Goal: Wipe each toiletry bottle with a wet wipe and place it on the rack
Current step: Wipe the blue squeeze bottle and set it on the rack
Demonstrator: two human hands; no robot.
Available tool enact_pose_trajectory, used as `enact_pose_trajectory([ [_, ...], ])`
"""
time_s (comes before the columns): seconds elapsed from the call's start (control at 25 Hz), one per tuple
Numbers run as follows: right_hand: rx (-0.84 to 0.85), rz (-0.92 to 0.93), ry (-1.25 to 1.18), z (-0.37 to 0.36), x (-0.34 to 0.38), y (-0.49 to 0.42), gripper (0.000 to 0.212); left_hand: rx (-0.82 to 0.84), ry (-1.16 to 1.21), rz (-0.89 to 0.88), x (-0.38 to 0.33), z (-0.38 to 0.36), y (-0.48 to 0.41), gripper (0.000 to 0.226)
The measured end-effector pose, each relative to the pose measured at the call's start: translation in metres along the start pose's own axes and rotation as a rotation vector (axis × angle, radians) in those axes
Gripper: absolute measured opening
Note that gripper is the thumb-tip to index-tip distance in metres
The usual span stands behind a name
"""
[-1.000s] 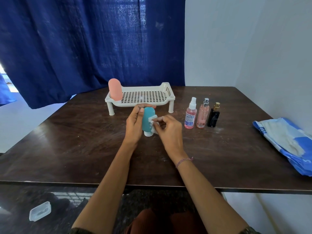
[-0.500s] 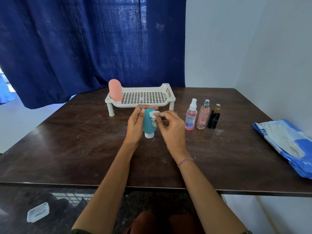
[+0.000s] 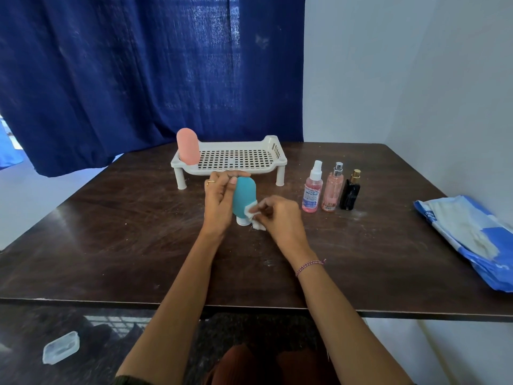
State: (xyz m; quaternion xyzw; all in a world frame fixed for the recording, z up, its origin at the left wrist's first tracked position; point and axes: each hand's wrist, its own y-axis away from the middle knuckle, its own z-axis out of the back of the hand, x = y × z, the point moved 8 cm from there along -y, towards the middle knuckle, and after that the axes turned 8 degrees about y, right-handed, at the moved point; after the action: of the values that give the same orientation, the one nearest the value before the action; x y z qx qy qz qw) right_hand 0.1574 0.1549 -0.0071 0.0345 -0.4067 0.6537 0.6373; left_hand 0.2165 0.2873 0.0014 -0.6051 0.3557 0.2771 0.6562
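Observation:
A teal squeeze bottle stands cap-down on the table, in front of the white perforated rack. My left hand grips it from the left side. My right hand pinches a white wet wipe against the bottle's lower right side, near the white cap. A pink squeeze bottle stands on the rack's left end. To the right of my hands stand a pink spray bottle, a pink perfume bottle and a black perfume bottle in a row.
A blue and white wet wipe pack lies at the table's right edge by the wall. The dark wooden table ends near my lap. A clear plastic lid lies on the floor at lower left. A blue curtain hangs behind.
My right hand has slid the wipe down the teal bottle from near its top to its lower part by the cap. The left hand keeps its hold.

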Motion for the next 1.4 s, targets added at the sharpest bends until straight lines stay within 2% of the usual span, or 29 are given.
enact_pose_trajectory([
  [0.08, 0.071, -0.012, 0.054, -0.006, -0.002, 0.000, 0.011, -0.005, 0.006, 0.003, -0.001, 0.000, 0.000, 0.027],
  [0.12, 0.052, 0.003, 0.035, -0.004, 0.000, -0.001, 0.012, -0.007, 0.012, -0.004, -0.003, 0.000, 0.000, 0.027],
  [0.28, -0.200, 0.092, -0.121, 0.020, 0.013, -0.001, 0.012, -0.011, 0.030, 0.024, -0.005, 0.000, 0.002, 0.026],
  [0.4, -0.269, 0.131, -0.157, 0.026, 0.018, 0.000, 0.013, -0.032, 0.010, 0.046, -0.004, 0.003, 0.002, 0.024],
  [0.52, -0.260, 0.112, -0.171, 0.023, 0.014, -0.002, 0.014, -0.064, -0.104, -0.002, -0.011, 0.006, 0.001, 0.021],
  [0.76, -0.099, -0.011, -0.180, 0.008, -0.006, -0.005, 0.016, -0.194, -0.380, -0.100, -0.022, 0.016, 0.005, 0.022],
  [0.96, 0.035, -0.060, -0.089, -0.002, -0.011, -0.005, 0.014, -0.289, -0.573, -0.167, -0.034, 0.018, 0.012, 0.019],
  [1.2, -0.293, -0.112, -0.362, 0.029, -0.014, -0.006, 0.016, -0.268, -0.558, -0.184, -0.038, 0.016, 0.014, 0.018],
  [1.4, -0.178, -0.131, -0.402, 0.018, -0.013, -0.006, 0.018, -0.261, -0.522, -0.184, -0.040, 0.014, 0.015, 0.020],
])
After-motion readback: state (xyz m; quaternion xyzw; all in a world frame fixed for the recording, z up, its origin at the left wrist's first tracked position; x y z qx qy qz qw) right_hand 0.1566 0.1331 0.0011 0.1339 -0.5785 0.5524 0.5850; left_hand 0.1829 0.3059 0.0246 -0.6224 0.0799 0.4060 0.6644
